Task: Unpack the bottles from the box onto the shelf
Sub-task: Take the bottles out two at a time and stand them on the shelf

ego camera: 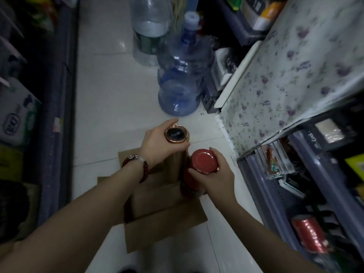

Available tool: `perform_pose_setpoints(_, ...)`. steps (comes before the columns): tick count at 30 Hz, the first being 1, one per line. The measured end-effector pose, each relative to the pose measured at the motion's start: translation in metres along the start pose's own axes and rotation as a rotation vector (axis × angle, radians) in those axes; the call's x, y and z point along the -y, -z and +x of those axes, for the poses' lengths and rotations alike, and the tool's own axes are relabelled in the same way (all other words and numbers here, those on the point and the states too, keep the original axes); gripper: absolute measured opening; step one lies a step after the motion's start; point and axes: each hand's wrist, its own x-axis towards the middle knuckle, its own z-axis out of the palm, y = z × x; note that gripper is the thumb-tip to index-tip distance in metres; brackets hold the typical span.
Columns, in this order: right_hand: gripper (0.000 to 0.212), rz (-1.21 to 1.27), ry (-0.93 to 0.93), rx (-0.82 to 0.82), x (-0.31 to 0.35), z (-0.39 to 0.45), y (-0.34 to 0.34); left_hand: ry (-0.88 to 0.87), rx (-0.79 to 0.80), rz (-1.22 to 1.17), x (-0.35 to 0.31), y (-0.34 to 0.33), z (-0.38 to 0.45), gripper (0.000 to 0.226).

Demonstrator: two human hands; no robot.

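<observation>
Hands were both busy at the centre of the frame, each clamped around the top of a bottle. The left hand (155,142), with a dark red bead bracelet (137,164) on its wrist, was wrapped around the neck of a gold bottle (175,152), fingers curled under its black-faced, copper-rimmed cap. The right hand (214,174) was closed on a red bottle (199,170) just beside it, gripping below its flat red lid. Both bottles stood upright, side by side and nearly touching, and their lower ends were over the open cardboard box (157,209) on the white tiled floor (110,85), flaps spread out. Whether their bases were inside the box or just above it could not be told from this angle.

Up the right side of the frame ran the shelf (279,194), its tiers crowded with packaged goods, a shiny red item (309,235) lying low down on it and a floral cloth (291,75) draped above. At upper centre stood a large blue water jug (183,79), and behind it a clear plastic water bottle (151,30). Down the left edge were dim shelves with boxed goods (15,117).
</observation>
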Motion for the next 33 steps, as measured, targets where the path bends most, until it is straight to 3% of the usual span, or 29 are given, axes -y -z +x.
perform_pose_setpoints(9, 0.08, 0.097, 0.076, -0.08, 0.211, 0.004, 0.125, -0.102, 0.056, -0.044, -0.219, 0.114, -0.017, 0.079)
perform_pose_setpoints(17, 0.075, 0.209, 0.224, -0.2, 0.381, 0.005, 0.246, -0.324, 0.112, -0.155, -0.422, 0.188, -0.017, 0.087)
perform_pose_setpoints(26, 0.071, 0.214, 0.345, -0.434, 0.516, -0.019, 0.377, -0.53, 0.128, -0.105, -0.592, 0.226, -0.038, 0.043)
perform_pose_setpoints(33, 0.073, 0.188, 0.373, -0.63, 0.569, -0.066, 0.464, -0.709, 0.148, -0.109, -0.693, 0.219, -0.072, 0.047)
